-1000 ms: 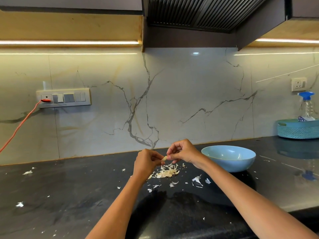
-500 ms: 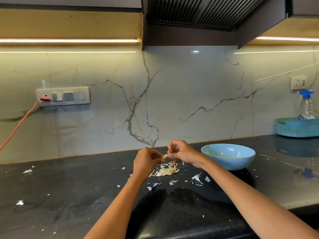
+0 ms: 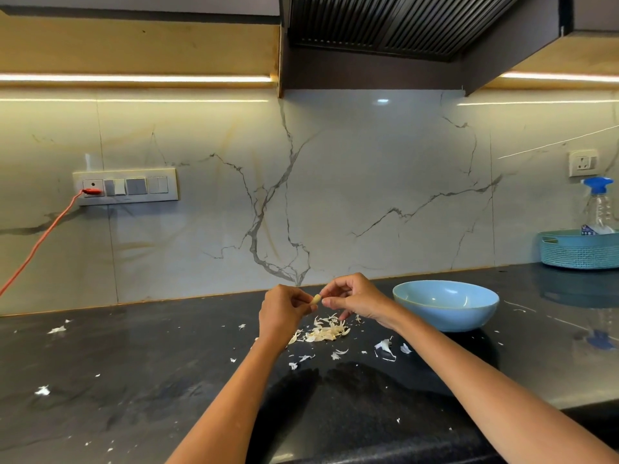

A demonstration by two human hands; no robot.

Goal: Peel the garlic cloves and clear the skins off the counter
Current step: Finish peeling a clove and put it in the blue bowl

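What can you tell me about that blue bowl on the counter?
The blue bowl is wide, shallow and round, pale blue inside and out, with a smooth glossy look like glazed ceramic or melamine and a thin lighter rim. It stands upright on the dark counter, to the right of the right hand and of the pile of garlic skins. Nothing touches it but the counter. What shows of its inside looks empty; the near wall hides the bottom.

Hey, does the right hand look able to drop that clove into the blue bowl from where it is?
Probably yes. The right hand hangs just left of the blue bowl, nothing stands between them, and the garlic clove sits between both hands' fingertips.
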